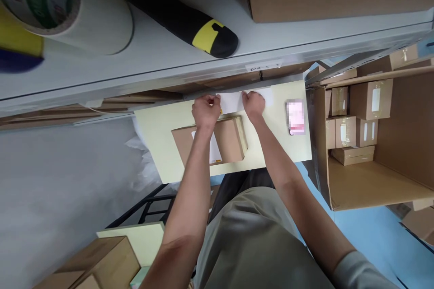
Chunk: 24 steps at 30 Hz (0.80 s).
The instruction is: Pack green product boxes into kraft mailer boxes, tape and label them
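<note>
A white paper label (232, 102) is stretched between my two hands above the far side of the cream tabletop (274, 144). My left hand (206, 110) is closed in a pinch at the label's left end, where a small yellow mark shows. At the other side my right hand (254, 104) also pinches it, and a pale strip of paper extends past those fingers. Just nearer to me lies a brown cardboard box (230, 137), partly covered by my left forearm. That box bears a white label (214, 150) on its top.
A phone-like object (295, 116), blurred out, lies at the tabletop's right. Overhead, a grey shelf (162, 61) holds a tape roll (98, 13) and a black-yellow utility knife (179, 13). To the right, a large open carton (373, 185) contains several small boxes (371, 99).
</note>
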Tool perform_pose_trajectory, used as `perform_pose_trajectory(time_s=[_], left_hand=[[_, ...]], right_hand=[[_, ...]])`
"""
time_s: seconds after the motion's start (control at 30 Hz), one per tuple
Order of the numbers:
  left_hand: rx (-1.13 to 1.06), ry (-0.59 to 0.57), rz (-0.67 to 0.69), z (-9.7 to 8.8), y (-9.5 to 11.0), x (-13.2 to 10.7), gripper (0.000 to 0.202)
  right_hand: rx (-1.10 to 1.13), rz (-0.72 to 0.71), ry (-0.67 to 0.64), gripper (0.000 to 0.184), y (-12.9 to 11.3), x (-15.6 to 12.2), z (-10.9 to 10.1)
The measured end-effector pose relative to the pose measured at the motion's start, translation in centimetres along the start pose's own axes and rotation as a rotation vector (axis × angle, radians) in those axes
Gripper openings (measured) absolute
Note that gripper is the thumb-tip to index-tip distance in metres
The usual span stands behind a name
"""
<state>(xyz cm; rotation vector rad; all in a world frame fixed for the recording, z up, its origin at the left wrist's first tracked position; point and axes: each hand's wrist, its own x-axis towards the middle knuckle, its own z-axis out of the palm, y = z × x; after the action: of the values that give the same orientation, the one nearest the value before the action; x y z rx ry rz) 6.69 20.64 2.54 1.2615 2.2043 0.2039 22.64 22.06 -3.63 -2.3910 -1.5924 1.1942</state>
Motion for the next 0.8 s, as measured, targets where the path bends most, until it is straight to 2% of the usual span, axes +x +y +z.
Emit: perform_pose_trajectory(time_s=[0.1, 0.27, 0.4, 0.53, 0.67, 0.8], left_hand=[[-0.008, 0.036, -0.020, -0.3, 0.4, -0.6, 0.019], [-0.047, 0.023, -0.004, -0.5, 0.5, -1.1, 0.018], [-0.100, 0.032, 0.053, -0.1, 0.3, -1.6, 0.019], [-0.198, 0.093, 0.116, -0.3, 0.2, -2.6, 0.021], [-0.386, 0.146, 0.140, -2.9, -0.4, -4.2, 0.024], [-0.717, 0.048, 0.125, -7.4, -2.6, -7.1, 0.031]], right_hand=[[-0.024, 0.030, 0.024, 0.046, -0.1, 0.2, 0.6], [-0.046, 0.026, 0.055, 0.044, 0.2, 0.4, 1.2], [-0.060, 0.024, 0.063, 0.045, 0.3, 0.6, 1.6], [-0.071, 0.026, 0.077, 0.044, 0.6, 0.8, 2.0], [-0.078, -0.004, 0.094, 0.041, 0.9, 0.9, 1.9], [0.023, 0.003, 0.070, 0.041, 1.1, 0.4, -0.1]])
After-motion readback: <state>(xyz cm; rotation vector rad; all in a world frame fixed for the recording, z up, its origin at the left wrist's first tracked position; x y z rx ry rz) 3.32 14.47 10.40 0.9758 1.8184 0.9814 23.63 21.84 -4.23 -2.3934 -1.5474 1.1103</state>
